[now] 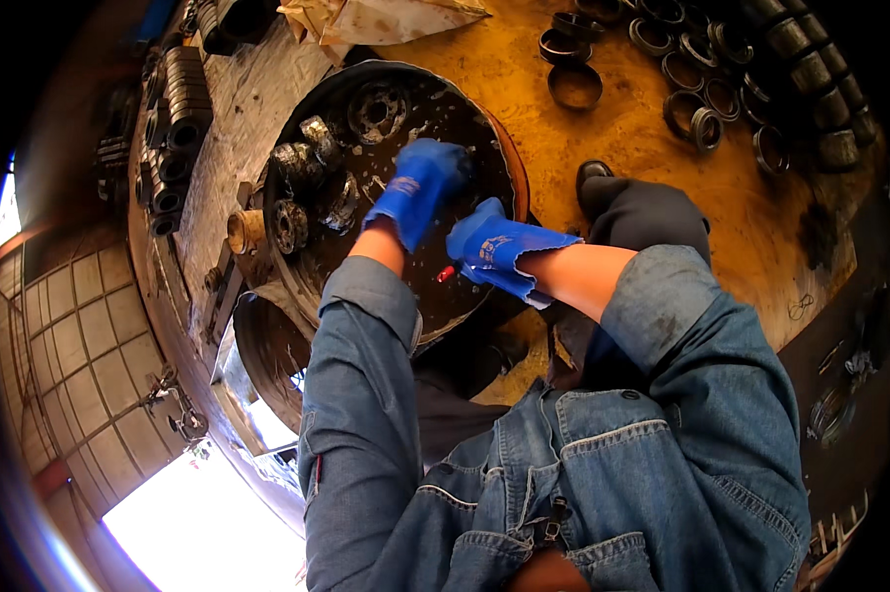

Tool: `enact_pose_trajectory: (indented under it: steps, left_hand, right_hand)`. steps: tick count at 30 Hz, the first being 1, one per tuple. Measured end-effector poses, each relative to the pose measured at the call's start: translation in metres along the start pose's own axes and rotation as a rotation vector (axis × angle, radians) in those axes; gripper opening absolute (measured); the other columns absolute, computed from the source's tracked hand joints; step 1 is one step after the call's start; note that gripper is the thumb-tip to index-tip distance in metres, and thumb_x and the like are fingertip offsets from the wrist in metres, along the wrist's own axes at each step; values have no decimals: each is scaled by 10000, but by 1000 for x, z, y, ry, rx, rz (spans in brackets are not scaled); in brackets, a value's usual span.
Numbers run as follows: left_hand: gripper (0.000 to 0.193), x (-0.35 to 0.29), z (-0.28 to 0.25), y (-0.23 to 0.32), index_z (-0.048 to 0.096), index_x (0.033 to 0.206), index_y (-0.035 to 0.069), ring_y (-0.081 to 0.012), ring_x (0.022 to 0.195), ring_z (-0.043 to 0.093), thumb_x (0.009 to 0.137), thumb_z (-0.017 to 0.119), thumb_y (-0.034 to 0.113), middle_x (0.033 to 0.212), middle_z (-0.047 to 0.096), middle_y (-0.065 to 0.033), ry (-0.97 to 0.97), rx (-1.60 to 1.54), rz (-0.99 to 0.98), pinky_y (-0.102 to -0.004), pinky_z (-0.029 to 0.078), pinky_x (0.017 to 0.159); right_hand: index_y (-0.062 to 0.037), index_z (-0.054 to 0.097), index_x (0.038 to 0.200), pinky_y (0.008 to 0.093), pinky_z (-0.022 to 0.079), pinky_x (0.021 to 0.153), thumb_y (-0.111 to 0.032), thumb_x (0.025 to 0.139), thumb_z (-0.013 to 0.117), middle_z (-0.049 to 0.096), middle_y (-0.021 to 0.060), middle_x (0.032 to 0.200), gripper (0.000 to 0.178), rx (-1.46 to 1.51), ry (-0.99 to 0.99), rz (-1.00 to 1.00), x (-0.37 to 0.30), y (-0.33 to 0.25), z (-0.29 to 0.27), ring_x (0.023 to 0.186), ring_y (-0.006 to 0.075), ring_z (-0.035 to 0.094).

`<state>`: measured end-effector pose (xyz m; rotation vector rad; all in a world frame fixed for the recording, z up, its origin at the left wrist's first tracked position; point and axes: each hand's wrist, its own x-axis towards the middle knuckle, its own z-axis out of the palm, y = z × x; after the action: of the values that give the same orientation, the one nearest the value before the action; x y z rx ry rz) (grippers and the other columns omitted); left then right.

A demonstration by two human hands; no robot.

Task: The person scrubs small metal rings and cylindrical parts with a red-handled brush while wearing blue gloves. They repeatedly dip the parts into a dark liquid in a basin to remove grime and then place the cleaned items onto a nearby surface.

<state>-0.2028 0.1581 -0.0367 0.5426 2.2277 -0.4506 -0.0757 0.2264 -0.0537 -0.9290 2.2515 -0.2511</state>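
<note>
A wide round metal tub [512, 163] with dark, wet contents stands in front of me. My left hand [431, 174], in a blue glove, is closed inside it; what it grips, if anything, is hidden. To its right, my right hand [491, 242], gloved likewise, is closed near the tub's right side. A short red handle end [447, 273] sticks out below this fist; the rest of that tool is hidden. Left of my hands lie a round metal part with holes [378, 111], a smaller ring-shaped part [289, 225] and several shiny wet metal pieces [340, 204].
Many dark metal rings [683, 71] lie on the oily yellowish surface at the far right, beside stacked cylinders [813, 74]. Stacked tubular parts [183, 104] stand at far left. A crumpled paper sheet [395, 20] lies beyond the tub. A second round container [257, 345] sits nearer, at left.
</note>
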Motion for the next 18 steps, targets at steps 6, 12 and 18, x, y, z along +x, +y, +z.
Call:
enact_pose_trajectory:
  steps: [6, 12, 18]
  left_hand:
    - [341, -42, 17, -65, 667, 1244, 46, -375, 1064, 677, 1035, 561, 294, 1189, 707, -217, 462, -920, -94, -404, 530, 956]
    - [330, -132, 72, -99, 653, 1275, 47, -343, 1112, 667, 1029, 574, 253, 1227, 701, -199, 969, -1256, -252, -398, 522, 987]
    - [331, -170, 153, -88, 639, 1307, 49, -311, 1160, 657, 1024, 586, 212, 1264, 694, -181, 869, -885, -372, -392, 515, 1017]
  right_hand:
    - [-205, 789, 1089, 476, 460, 756, -331, 867, 705, 771, -7, 1038, 268, 55, -75, 53, -8, 1, -12, 973, 207, 729]
    - [-130, 775, 1046, 521, 565, 817, -430, 843, 628, 767, 108, 1030, 391, 278, 133, 57, -8, 5, -7, 968, 343, 738]
    - [-103, 782, 1021, 465, 581, 747, -334, 873, 619, 771, 138, 969, 319, 332, 261, 148, -8, 12, -8, 921, 357, 747]
